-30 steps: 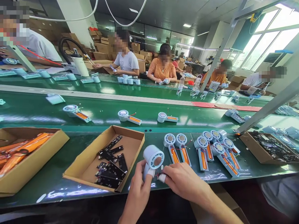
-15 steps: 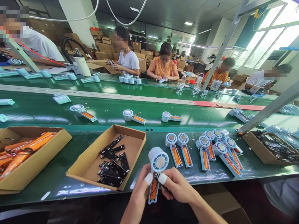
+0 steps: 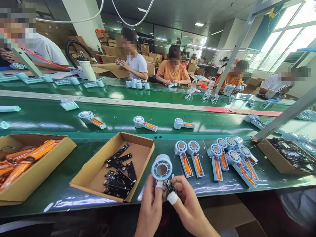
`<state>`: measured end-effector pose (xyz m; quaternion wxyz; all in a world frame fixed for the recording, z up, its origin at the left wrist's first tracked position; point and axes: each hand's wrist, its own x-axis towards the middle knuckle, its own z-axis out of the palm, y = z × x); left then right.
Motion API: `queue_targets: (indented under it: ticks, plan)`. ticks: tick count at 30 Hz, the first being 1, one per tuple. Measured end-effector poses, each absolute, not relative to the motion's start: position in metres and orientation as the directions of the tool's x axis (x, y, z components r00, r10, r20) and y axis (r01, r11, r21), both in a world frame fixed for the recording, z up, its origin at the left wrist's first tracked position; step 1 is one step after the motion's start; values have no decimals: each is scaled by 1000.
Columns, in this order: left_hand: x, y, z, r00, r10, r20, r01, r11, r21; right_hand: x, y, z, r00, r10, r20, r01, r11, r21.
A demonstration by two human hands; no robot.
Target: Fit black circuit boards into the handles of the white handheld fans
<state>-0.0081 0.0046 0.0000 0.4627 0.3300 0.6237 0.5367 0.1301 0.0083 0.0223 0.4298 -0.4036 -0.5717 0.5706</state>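
Your left hand closed around the pale-blue round-headed plastic fan, seemingly light, stiff; your right hand pinched a slim black circuit board, probably fragile, best held edgewise.

A person's left hand grips a pale blue handheld fan below its round head, while the right hand pinches a small black circuit board just beside the fan's neck. Left of the grip, a shallow cardboard box holds similar boards. To its right lie open-handled fans with orange insides; beyond it, a green conveyor belt and seated co-workers.
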Motion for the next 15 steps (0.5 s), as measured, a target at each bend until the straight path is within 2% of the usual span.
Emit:
queue_targets:
  ticks: [2, 4, 7, 10, 15]
  plan:
    - [-5, 7, 0, -373, 897, -238, -65, 231, 971, 132, 3, 16, -236, 967, 93, 45, 106, -993]
    - [-2, 8, 0, -345, 903, -256, -102, 235, 967, 133, 0, 11, -175, 979, 105, 51, 115, -992]
    - [1, 7, -1, -298, 918, -262, -173, 218, 961, 129, 1, 6, -140, 989, 55, -63, 46, -997]
    - [1, 7, 3, -269, 935, -231, -147, 197, 969, 125, 0, 4, -145, 989, 31, -115, 14, -993]
    - [-2, 14, 17, -331, 910, -247, -45, 247, 968, 131, -4, -3, -135, 980, 143, 155, 164, -974]
